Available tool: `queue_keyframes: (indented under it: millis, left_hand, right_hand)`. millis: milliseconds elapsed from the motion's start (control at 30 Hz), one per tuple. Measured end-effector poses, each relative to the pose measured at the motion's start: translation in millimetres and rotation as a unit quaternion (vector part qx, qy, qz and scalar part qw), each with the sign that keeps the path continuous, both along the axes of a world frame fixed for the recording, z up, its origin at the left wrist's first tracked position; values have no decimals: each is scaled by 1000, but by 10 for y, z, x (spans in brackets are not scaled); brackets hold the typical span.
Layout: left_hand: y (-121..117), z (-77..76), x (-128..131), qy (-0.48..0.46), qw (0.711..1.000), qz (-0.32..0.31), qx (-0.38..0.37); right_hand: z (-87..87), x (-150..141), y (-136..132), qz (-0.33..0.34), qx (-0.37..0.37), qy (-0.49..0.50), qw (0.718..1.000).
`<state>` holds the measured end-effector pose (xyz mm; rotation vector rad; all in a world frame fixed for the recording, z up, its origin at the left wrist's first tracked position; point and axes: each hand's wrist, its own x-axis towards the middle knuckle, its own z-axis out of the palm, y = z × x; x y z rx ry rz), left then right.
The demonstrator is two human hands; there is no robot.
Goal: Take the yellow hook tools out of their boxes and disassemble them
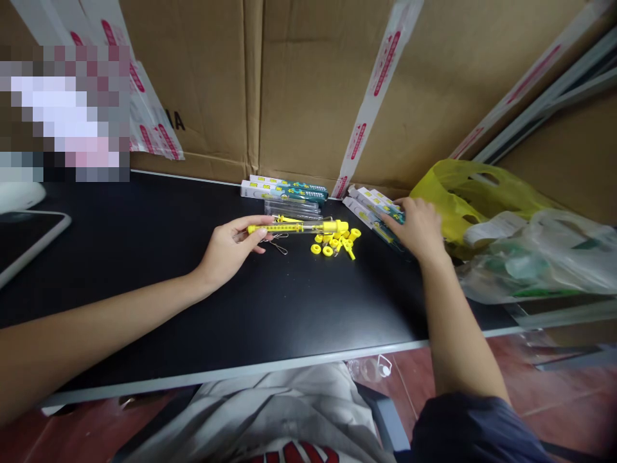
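Observation:
In my left hand, a tubular spring scale with a clear barrel and yellow end parts is pinched between thumb and fingers, lying level just above the table. My right hand is closed on the near end of a slim white-and-teal box in the right-hand group. Under the scale lies a pile of small yellow plastic parts, rings and caps among them. Wire hooks rest beside my left fingertips. Behind the scale are several clear tubes.
More slim boxes lie against the cardboard wall. Yellow and clear plastic bags crowd the table's right side. At the far left sits a white-edged device. The black table has a pale front edge.

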<state>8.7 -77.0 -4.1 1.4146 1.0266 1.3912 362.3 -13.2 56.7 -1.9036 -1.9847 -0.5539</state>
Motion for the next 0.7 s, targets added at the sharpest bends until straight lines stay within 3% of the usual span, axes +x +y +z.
queue_keyframes:
  millis: [67, 133, 200, 333, 567, 700]
  left_hand:
    - [-1, -3, 2, 1, 1000, -2, 1]
    - [-1, -3, 6, 3, 1000, -3, 1]
    - [0, -1, 9, 4, 1000, -3, 2]
    - [1, -3, 9, 6, 1000, -6, -3]
    - [-12, -33, -19, 74, 997, -21, 28]
    - [-69, -11, -20, 169, 983, -22, 71]
  right_hand:
    - [3, -214, -54, 146, -17, 88, 985]
    - [-7, -434, -133, 285, -73, 188, 937]
    - [-35, -615, -224, 343, -135, 250, 895]
    - [-120, -788, -352, 378, -189, 288, 859]
    - [-149, -828, -397, 395, -278, 401, 778]
    - [-140, -856, -422, 416, -279, 394, 770]
